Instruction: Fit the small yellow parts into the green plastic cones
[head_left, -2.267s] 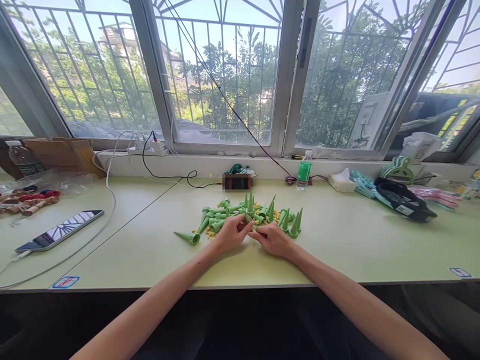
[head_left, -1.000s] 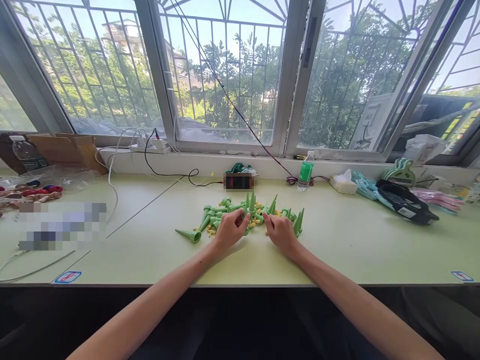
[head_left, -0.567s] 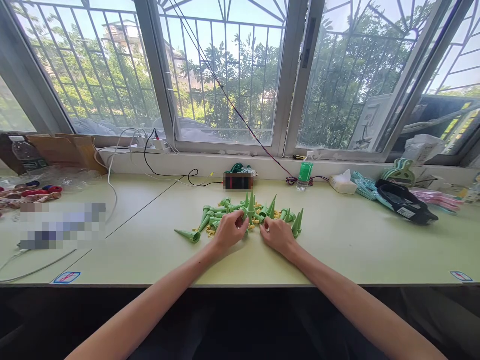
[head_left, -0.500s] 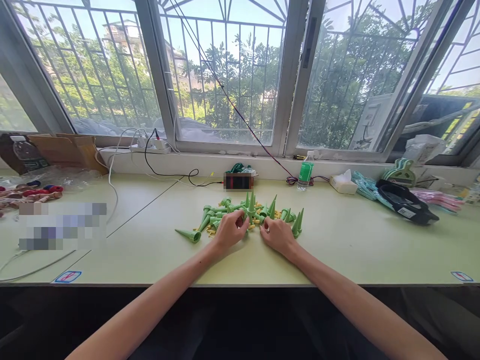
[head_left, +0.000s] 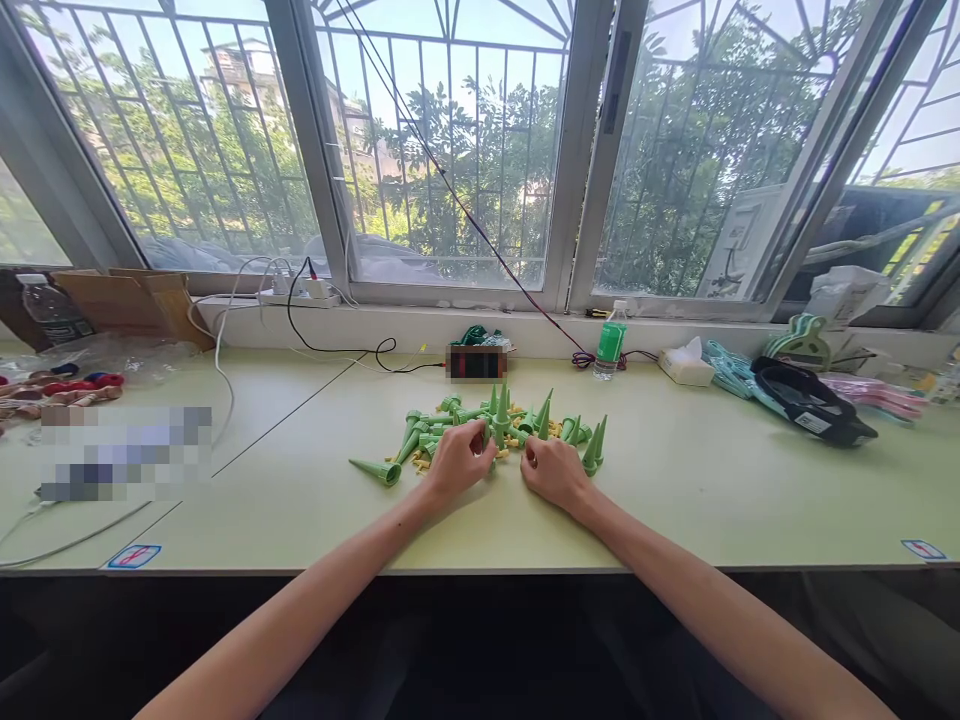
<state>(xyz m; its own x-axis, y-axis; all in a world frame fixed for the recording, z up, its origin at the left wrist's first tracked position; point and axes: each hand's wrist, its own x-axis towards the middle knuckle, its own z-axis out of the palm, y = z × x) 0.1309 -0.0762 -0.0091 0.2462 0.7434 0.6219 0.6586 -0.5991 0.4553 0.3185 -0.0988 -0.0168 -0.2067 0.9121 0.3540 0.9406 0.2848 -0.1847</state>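
Since the earliest frame, the right hand [head_left: 556, 474] has shifted outward, so a gap now parts it from the left hand [head_left: 456, 463], which it was up against before. Behind everything rises a barred window [head_left: 450, 170]. Below it stretches the pale bench [head_left: 495, 535], and towards its middle lies a heap of green cones [head_left: 502, 418], some upright, others on their sides. Both hands are at its near edge. The left one's fingers close round one green cone [head_left: 486, 436], partly hidden by them. The right one's fingers are bent inward; whether they grip anything I cannot tell. At the back stand a green-labelled bottle [head_left: 610, 344] and a tissue box [head_left: 684, 371]. Leftmost, a lone cone [head_left: 375, 471] lies with its open end toward the heap. Smallest, yellow pieces [head_left: 423, 464] are scattered among the cones.
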